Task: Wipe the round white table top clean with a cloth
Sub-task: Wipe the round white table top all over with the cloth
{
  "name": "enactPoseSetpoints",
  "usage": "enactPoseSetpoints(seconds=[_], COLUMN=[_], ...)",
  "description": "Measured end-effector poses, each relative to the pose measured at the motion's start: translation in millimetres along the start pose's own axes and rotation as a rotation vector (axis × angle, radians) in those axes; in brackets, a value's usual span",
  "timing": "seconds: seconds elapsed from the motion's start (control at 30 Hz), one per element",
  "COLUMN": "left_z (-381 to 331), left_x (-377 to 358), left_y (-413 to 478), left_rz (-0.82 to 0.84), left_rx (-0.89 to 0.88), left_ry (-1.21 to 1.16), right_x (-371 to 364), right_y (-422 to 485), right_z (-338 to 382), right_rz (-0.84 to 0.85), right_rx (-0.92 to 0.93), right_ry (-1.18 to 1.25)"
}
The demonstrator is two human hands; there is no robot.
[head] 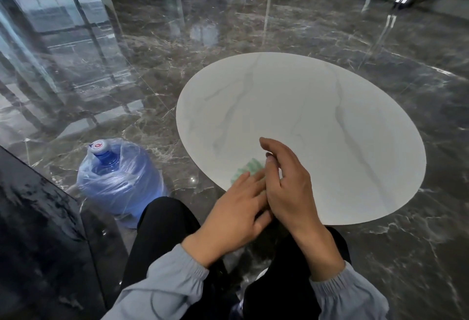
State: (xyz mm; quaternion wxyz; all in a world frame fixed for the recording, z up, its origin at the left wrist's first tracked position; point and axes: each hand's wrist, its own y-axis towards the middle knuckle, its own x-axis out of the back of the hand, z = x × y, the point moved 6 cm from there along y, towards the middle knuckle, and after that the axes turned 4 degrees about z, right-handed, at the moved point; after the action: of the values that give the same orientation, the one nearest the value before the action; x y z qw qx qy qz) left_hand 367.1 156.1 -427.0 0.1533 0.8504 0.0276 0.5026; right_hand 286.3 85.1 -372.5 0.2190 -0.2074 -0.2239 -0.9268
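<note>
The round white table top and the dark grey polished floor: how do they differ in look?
The round white table top is pale with faint grey veins; the dark grey polished floor has white veins. The table top looks matte; the floor mirrors the room. Both look marbled.

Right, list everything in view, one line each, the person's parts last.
table top: one, white with grey veins, centre right.
cloth: one, pale green, on the table's near edge, mostly under the hands.
water bottle: one, blue, in clear plastic, on the floor left of the table.
floor: one, dark glossy marble, all around.
counter: one, black, lower left.
trousers: one pair, black, bottom centre.
sleeves: two, grey-blue, bottom.
left hand: one, fingers straight, reaching the cloth.
right hand: one, beside it, grip unclear.
</note>
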Motion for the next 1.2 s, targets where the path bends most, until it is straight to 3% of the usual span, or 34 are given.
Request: enactPoseSetpoints(seconds=[0.1, 0.2, 0.27, 0.37, 0.47, 0.57, 0.67, 0.8, 1.03, 1.2], left_z=[25, 41, 45, 52, 53, 53, 56, 50, 50, 42], left_x=[17, 28, 27, 25, 21, 20, 27, 19, 13, 13], left_y=[-8, -19, -24, -30, -33, -38, -40, -34, -30, -21], left_rz=[-0.038, -0.11, -0.139, -0.248, -0.334, -0.403, -0.499, -0.49, -0.451, -0.489], left_rx=[0.197, 0.216, 0.194, 0.226, 0.242, 0.28, 0.366, 0.335, 0.323, 0.3], left_ry=[-0.309, -0.157, -0.079, -0.17, -0.181, -0.241, -0.303, -0.251, -0.216, -0.067], right_x=[-14, -23, -27, -30, -23, -27, -44, -40, 34, -32], right_y=[4, -4, -13, -23, -31, -38, -36, -36, -5, -32], right_z=[-11, -25, -29, -34, -41, -37, -31, -30, -92, -35], right_rz=[0.15, 0.274, 0.32, 0.409, 0.456, 0.394, 0.408, 0.494, 0.303, 0.446], right_rx=[-0.074, -0.065, 0.04, 0.178, 0.104, 0.093, 0.205, 0.289, -0.133, 0.106], right_ry=[-0.024, -0.209, -0.383, -0.608, -0.688, -0.777, -0.793, -0.737, -0.756, -0.694])
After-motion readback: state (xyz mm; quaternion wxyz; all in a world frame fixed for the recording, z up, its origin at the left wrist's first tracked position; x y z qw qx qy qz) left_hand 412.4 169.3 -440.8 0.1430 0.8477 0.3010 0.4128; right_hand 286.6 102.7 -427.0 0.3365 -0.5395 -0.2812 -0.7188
